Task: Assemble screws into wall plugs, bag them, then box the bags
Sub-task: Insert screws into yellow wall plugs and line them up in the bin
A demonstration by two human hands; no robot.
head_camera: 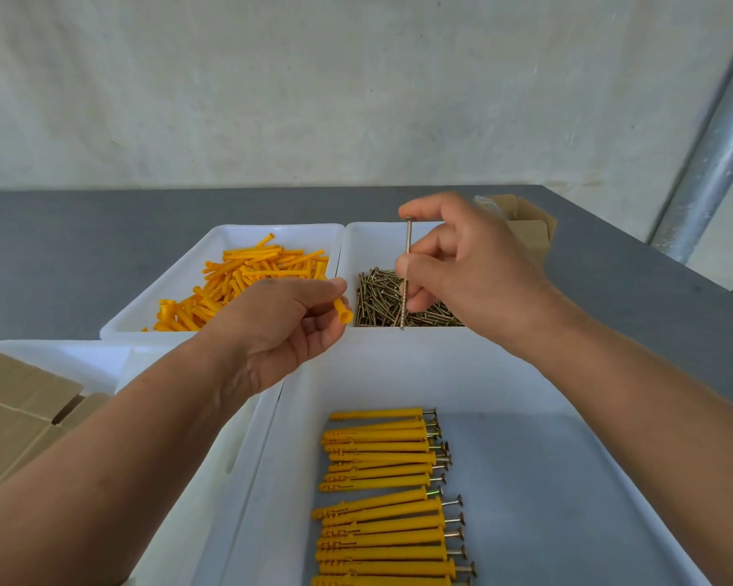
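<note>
My left hand grips a yellow wall plug, its open collar end pointing right. My right hand pinches a long screw held upright, head up, tip down, a short way right of the plug. Behind the hands, a white tray holds loose yellow plugs, and the white tray beside it holds a heap of screws. In the near white tray, several assembled plugs with screws lie in a row.
Flattened cardboard boxes lie at the near left, partly over another white tray. A small open cardboard box stands behind my right hand. The grey table ends at a white wall; a metal pole rises at right.
</note>
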